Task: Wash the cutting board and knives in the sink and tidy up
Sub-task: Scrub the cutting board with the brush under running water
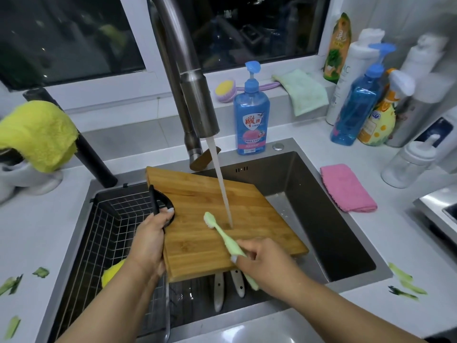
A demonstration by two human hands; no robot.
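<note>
Gripping the black handle (155,201) of the cutting board (222,219), my left hand (150,237) keeps the board tilted over the sink (321,219), its far corner up near the faucet (195,95) and its near edge low. My fingers curl round the handle, though I can only see one fingertip past it. My right hand (262,262) pinches a pale green brush (222,235); the bristle head lies on the wood just beside where the water stream (222,186) lands, and the tail end of the brush pokes out below my hand.

Two knives (228,284) lie in the sink under the board's near edge. I see only their light handles; the blades are hidden beneath the board. A wire rack (111,231) fills the left part of the sink, and a yellow sponge (111,274) in it is partly covered by my left wrist.

Behind the sink stands a blue soap bottle (251,120). A pink cloth (346,186) lies folded on the counter to the right. Green peel scraps (405,284) are scattered on the counter at both sides. More bottles crowd the right corner, their labels too blurred for me to read.
</note>
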